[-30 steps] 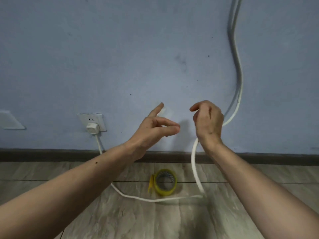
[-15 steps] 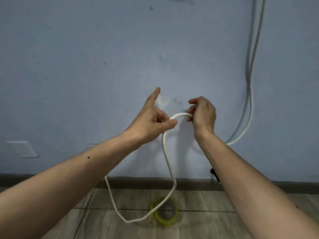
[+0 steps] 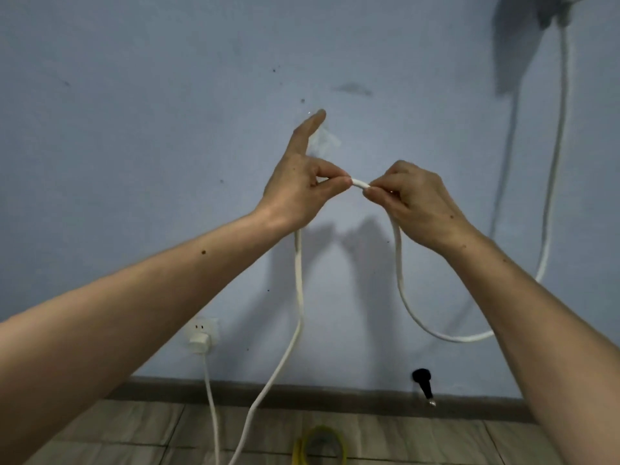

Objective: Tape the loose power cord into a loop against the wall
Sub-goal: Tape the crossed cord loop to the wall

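Observation:
A white power cord (image 3: 298, 286) hangs in front of the blue wall (image 3: 134, 129). My left hand (image 3: 302, 182) pinches it with thumb and fingers, index finger pointing up. A clear strip of tape (image 3: 323, 140) clings to that index finger. My right hand (image 3: 412, 199) grips the same cord just to the right. A short white stretch shows between the two hands. One strand drops from the left hand to the floor. Another sags from the right hand, then climbs the wall at the right. A yellow tape roll (image 3: 320, 444) lies on the floor below.
A white plug (image 3: 198, 342) sits in a wall socket low on the left, its cord running down to the wooden floor (image 3: 134, 434). A dark skirting board (image 3: 335, 396) runs along the wall's foot. A small black object (image 3: 423, 384) sticks out above it at the right.
Both hands have lifted the cord higher up the wall and now hold it side by side. My view tilted up, so the tape roll sits at the bottom edge.

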Available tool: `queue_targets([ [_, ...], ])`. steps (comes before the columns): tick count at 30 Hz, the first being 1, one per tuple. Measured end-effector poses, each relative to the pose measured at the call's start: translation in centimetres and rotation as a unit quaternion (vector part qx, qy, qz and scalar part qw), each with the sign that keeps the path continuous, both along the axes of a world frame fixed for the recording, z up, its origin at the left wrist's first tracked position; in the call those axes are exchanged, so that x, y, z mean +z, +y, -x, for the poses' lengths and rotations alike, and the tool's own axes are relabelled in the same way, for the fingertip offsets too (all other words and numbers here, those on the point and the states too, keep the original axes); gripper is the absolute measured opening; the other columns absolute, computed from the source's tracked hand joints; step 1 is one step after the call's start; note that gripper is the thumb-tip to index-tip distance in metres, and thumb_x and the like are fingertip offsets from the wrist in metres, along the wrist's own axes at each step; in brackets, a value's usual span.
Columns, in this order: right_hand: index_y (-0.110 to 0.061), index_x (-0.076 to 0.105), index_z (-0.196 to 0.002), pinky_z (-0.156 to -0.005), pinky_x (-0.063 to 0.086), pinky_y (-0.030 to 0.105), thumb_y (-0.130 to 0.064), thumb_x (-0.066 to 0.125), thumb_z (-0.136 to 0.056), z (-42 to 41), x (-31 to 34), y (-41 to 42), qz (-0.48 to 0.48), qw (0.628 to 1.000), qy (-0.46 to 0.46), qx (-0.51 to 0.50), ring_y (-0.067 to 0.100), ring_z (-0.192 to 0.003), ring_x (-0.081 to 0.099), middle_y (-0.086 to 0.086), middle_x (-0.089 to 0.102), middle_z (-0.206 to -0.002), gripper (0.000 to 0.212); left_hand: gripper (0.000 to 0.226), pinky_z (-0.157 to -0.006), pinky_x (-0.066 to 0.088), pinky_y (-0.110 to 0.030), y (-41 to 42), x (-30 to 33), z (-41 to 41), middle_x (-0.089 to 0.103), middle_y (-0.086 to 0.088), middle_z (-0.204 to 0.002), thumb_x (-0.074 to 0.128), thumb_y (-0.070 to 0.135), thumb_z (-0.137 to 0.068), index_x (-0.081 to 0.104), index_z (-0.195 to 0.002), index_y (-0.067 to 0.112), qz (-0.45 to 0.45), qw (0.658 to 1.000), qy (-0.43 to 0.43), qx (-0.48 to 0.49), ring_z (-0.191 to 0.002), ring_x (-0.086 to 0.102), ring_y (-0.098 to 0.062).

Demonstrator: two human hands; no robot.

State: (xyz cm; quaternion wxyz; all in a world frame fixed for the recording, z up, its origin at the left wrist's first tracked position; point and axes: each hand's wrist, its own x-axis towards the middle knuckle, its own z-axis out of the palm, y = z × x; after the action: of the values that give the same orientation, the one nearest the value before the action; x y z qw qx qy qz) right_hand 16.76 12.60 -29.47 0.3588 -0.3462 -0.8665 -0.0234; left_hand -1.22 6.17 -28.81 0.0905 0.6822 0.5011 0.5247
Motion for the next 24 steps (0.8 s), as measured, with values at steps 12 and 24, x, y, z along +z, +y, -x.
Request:
queue_targets([
  [12, -0.015, 0.067, -0.104, -0.072, 0.038, 0.028, -0.028, 0.05, -0.095, -0.1, 4.8, 0.4, -0.001, 0.995, 0.056, -0.078, 0.023, -0.087, 0.058, 0.006, 0.066, -0.091, 0.023, 0.039, -0.091, 0.05, -0.03, 0.2, 4.8, 0.0, 0.054, -0.012, -0.14, 0.072, 0.024, -0.085, 0.042, -0.091, 0.047, -0.047, 0.997, -0.055, 0.02, -0.088, 0.061, -0.009],
  [24, -0.023, 0.064, -0.088, -0.056, 0.048, 0.023, -0.032, 0.047, -0.096, 0.4, 10.1, 0.7, 0.015, 0.998, 0.056, 0.01, 0.01, -0.058, 0.06, -0.002, 0.064, -0.079, 0.021, 0.04, -0.091, 0.048, -0.019, 1.6, 7.4, 1.5, 0.054, 0.021, -0.137, 0.074, 0.031, -0.084, 0.06, -0.121, 0.037, -0.061, 0.995, -0.072, -0.017, -0.082, 0.065, 0.001],
])
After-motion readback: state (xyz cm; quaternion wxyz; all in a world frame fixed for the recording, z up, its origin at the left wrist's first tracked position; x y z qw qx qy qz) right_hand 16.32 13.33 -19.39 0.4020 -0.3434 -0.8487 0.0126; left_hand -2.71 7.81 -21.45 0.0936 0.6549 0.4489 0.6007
